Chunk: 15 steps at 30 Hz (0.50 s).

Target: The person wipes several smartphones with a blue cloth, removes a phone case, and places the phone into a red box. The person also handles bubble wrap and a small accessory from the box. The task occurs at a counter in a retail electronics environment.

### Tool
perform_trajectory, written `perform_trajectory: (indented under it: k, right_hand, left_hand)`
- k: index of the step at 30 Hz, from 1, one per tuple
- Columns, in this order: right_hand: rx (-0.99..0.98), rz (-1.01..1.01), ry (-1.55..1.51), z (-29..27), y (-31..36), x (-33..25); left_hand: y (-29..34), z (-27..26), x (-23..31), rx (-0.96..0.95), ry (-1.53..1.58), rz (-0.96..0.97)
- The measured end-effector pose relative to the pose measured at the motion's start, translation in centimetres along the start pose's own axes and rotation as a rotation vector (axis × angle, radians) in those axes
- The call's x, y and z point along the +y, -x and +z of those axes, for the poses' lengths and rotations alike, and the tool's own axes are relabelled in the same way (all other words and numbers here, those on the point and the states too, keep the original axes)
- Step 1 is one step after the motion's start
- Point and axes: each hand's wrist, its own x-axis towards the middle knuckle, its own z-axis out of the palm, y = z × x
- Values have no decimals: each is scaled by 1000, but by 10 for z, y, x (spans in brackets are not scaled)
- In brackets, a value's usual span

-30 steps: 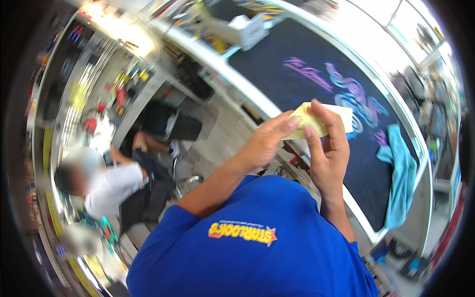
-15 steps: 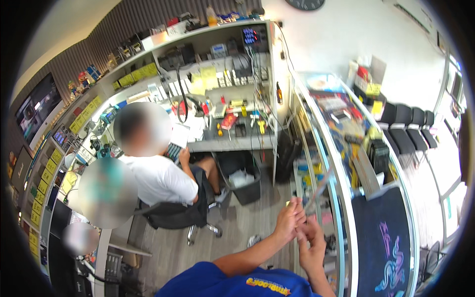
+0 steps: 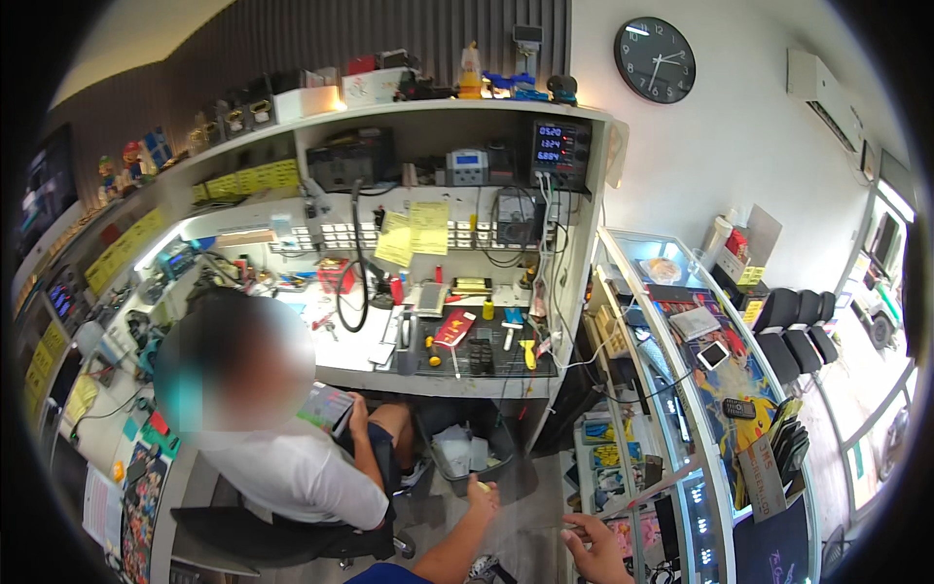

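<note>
In front of the dark waste bin (image 3: 501, 477) is my left hand (image 3: 481, 500), its fingers closed around a small yellowish bit too small to name. My right hand (image 3: 593, 549) is lower and to the right, beside the glass display case (image 3: 715, 506). Its fingers are curled, with thumb and forefinger nearly meeting; what lies between them, if anything, cannot be made out. The two hands are apart. White paper (image 3: 465, 454) lies in the bin.
A person in a white shirt (image 3: 292, 477) sits on a black chair (image 3: 238, 535) at left, holding a flat device (image 3: 326, 409). The workbench (image 3: 438, 382) behind carries tools and phones. On the display case lie a white phone (image 3: 713, 355) and a remote (image 3: 737, 409).
My hands were together at the display case, a thin translucent strip rising from them. They have separated, the left now by the bin. The view has tilted up, and the seated person appears nearer.
</note>
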Motion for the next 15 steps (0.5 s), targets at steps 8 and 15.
perform_trajectory:
  k: [8,15]
  right_hand:
    - [101,208,-31,34,-17,68]
    - [38,138,50,11,-20,68]
  left_hand:
    - [-164,-15,107,317,-85,72]
    - [-152,-27,85,389,-263,152]
